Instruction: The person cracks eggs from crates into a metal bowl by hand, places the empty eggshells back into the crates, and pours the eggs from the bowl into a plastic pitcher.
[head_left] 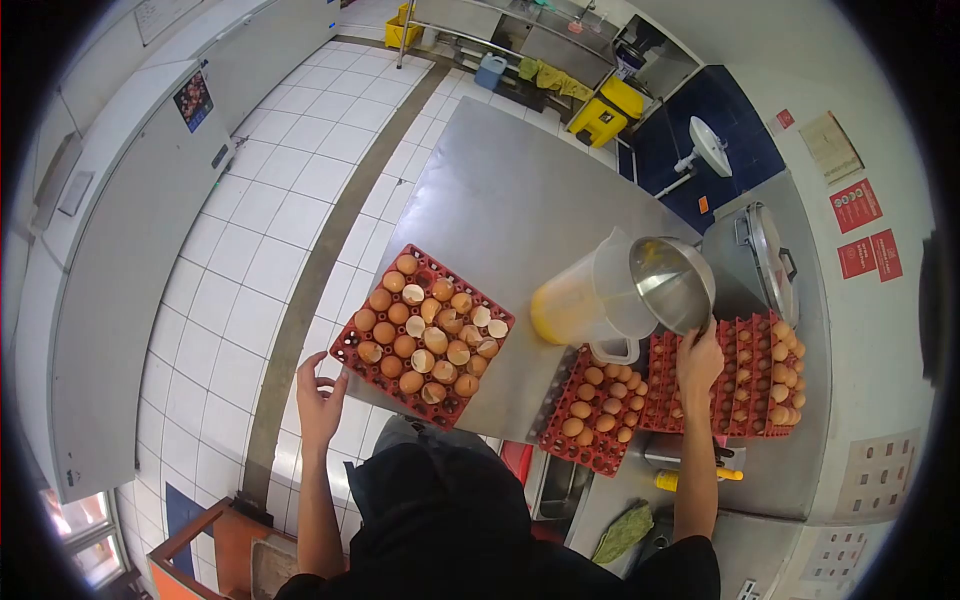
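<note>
Right hand: your fingers were closed on the near rim of the metal bowl; how firmly, you could not have told from this view. The bowl lay directly ahead of that hand, overlapping the mouth of the clear pitcher. Contact between rim and mouth: unclear.

Key relation: the pitcher stood ahead and to the left of your right grip, its long axis running in view from the base, at left, to the mouth, at right, under the bowl. Yellow liquid showed near its base; its handle faced your side. Your right hand was clearly the nearer.

Left hand: empty, thumb and fingers parted, by the near-left corner of the shell tray; touch not certain. That tray bore broken shells and lay well apart from the bowl. Farther right, beside your right forearm, sat the smaller-looking egg tray.
</note>
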